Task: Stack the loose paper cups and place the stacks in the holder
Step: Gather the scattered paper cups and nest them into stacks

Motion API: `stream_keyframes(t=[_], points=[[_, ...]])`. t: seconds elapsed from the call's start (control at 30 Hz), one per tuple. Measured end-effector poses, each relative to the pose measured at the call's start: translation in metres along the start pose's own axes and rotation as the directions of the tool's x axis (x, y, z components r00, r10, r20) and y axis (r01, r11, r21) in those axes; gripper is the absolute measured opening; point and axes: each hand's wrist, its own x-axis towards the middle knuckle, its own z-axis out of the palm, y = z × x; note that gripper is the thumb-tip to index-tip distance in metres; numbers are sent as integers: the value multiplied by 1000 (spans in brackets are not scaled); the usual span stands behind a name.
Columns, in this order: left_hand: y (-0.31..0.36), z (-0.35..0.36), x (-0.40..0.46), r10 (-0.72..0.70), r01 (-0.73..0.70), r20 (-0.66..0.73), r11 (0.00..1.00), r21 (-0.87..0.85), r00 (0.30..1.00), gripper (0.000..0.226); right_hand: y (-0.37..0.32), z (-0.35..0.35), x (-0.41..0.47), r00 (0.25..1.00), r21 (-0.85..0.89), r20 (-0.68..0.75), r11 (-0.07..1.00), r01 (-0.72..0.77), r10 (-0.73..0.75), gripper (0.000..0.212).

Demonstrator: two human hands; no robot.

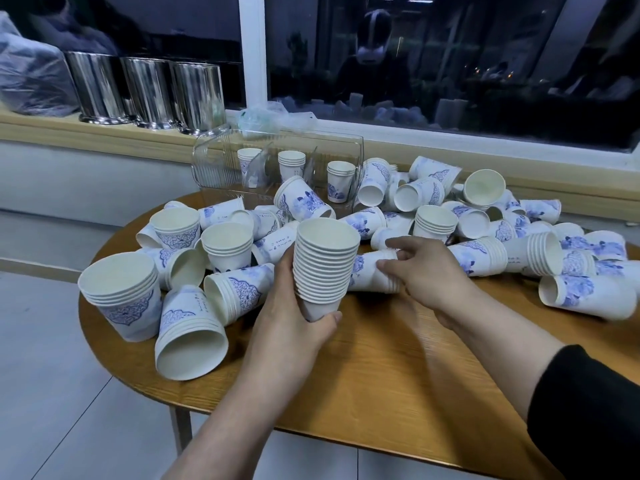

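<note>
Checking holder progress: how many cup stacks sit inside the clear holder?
3, side by side in the clear holder: left stack, middle stack, right stack. None seem hidden.

Lower part of tall cup stack (325,265) covered by left hand (294,320). Lying stack (375,271) partly behind that stack, rim end under right hand (427,271) fingers. Cups in clear holder (277,168) smeared by ribbed walls, count per pile unreadable. Table (398,368) cut by right edge. Far cup pile (485,209) motion-blurred, overlapping, uncountable. Window reflection indistinct.
</note>
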Motion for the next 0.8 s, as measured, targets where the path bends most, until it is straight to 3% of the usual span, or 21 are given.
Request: stream_keyframes(t=[0.1,0.17,0.27,0.33,0.43,0.5,0.53,0.6,0.67,0.7,0.8], points=[[2,0,0,12,-12,-5,1000,11,1000,94,-17,-16,-10,972,150,-194,975,164,-134,43],[4,0,-1,9,-9,-2,1000,17,1000,94,-37,-34,-20,917,111,-303,946,306,-261,46],[5,1,-1,11,-11,-1,1000,24,1000,93,-67,-56,-36,834,18,-321,877,480,-450,51],[5,1,-1,8,-8,2,1000,30,1000,92,-82,-63,-45,798,-94,-240,831,548,-553,47],[6,4,-1,7,-7,2,1000,17,1000,93,-93,-64,-54,773,-265,52,738,621,-632,38],[7,6,-1,6,-6,-2,1000,17,1000,93,-92,-59,-57,748,-287,220,691,663,-626,32],[7,6,-2,7,-7,-2,1000,16,1000,93,-88,-56,-57,739,-255,231,694,673,-632,29],[8,7,-2,4,-4,-3,1000,23,1000,94,-73,-49,-52,785,-144,22,775,615,-619,24],[9,7,-3,3,-3,-2,999,32,1000,94,-48,-42,-41,867,-61,-214,892,448,-451,19],[9,7,-3,4,-4,0,1000,31,1000,94,-32,-37,-36,911,-61,-235,941,334,-339,16],[11,7,-2,9,-10,14,1000,28,1000,94,17,-19,-23,987,-61,-118,993,105,-111,15]])
